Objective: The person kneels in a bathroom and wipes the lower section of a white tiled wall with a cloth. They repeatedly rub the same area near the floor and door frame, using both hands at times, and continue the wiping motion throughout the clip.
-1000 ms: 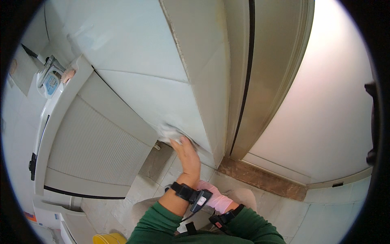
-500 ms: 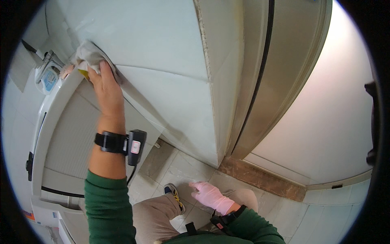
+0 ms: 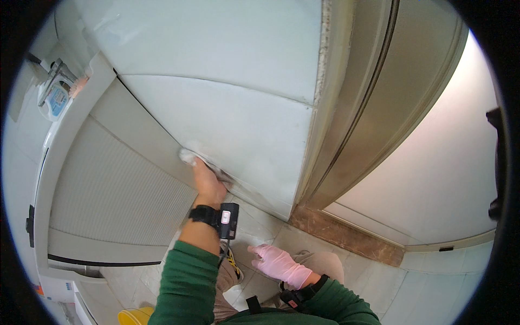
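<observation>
My left hand [image 3: 209,181], bare and closed, presses a whitish cloth [image 3: 189,156] against the lower part of the white tiled wall [image 3: 244,130]. The cloth is partly hidden by the hand and slightly blurred. Beside it stands a light grey cabinet [image 3: 119,179] with a ribbed front and a white rim. My right hand [image 3: 279,265] wears a pink glove and hovers at or rests on my right knee; I cannot tell which. Its fingers are loosely bent and apart, with nothing seen in them.
On the cabinet's top are a white bottle with a blue label [image 3: 57,101], a metal faucet [image 3: 58,73] and a pinkish brush-like thing [image 3: 79,86]. A yellow bucket [image 3: 135,316] stands low at left. To the right are a door frame [image 3: 374,108] and a brown stone sill [image 3: 346,234].
My left hand has moved the cloth down and to the right along the wall, away from the cabinet's top corner. The yellow bucket has come into view. My right hand stays nearly still.
</observation>
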{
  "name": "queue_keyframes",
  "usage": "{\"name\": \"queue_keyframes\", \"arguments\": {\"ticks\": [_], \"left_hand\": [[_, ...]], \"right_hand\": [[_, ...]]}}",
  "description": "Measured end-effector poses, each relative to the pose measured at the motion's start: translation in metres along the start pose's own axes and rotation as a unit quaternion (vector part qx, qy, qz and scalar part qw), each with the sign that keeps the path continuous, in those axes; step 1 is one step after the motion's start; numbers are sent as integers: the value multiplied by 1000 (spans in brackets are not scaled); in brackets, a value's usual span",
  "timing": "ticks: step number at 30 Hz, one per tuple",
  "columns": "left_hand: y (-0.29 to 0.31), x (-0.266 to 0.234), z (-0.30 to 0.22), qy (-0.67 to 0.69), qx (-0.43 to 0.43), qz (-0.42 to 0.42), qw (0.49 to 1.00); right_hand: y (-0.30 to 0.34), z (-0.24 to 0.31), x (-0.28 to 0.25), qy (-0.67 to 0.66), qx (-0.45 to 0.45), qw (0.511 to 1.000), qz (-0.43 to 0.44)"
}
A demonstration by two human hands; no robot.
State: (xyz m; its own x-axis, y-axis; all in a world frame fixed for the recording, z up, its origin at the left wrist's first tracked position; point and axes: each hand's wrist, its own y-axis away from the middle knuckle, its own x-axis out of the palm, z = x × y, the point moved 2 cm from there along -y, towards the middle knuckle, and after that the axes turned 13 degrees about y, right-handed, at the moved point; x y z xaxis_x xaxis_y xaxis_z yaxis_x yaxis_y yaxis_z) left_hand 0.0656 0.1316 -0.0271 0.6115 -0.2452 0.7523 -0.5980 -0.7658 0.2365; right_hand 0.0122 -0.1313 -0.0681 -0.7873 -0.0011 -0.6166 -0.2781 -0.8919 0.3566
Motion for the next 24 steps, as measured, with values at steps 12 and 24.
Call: {"name": "queue_keyframes", "arguments": {"ticks": [12,24], "left_hand": [[63,42,38,-65,105,-10,992],[11,22,-10,-83,128,-80,985]], "right_hand": [[-2,-8,6,47,50,996,49],[3,0,-1,38,13,999,17]]}}
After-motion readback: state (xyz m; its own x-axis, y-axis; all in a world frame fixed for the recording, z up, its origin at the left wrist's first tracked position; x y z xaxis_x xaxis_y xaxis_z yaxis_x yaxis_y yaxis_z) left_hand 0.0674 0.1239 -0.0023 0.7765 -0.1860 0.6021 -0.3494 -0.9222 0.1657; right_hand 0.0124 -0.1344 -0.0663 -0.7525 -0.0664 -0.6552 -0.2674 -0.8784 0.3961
